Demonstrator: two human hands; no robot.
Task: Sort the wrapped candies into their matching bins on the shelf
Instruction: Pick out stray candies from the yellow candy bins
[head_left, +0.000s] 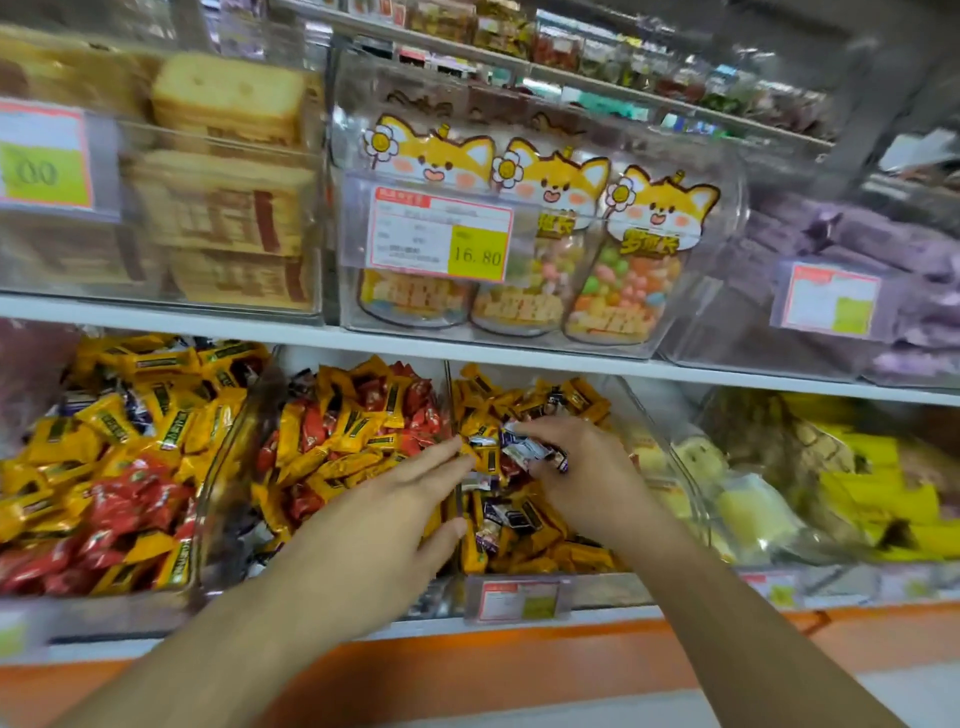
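A dark purple-and-white wrapped candy (535, 448) lies with its long axis roughly left to right, pinched in the curled fingers of the right hand (582, 467) above the yellow-candy bin (628, 405). The left hand (395, 519), fingers straight, touches yellow candies (485, 457) at the clear divider (459, 499). Motion blur hides the wrapper print; the red-and-yellow bin (244, 415) sits left, fox-topped jars (623, 260) above.

Three candy bins (545, 467) sit side by side on the lower shelf (519, 356); jars (618, 280) stand above at 12 o'clock.

Yellow and red candies (358, 441), purple-white wrappers (530, 447), orange shelf edge (467, 670)
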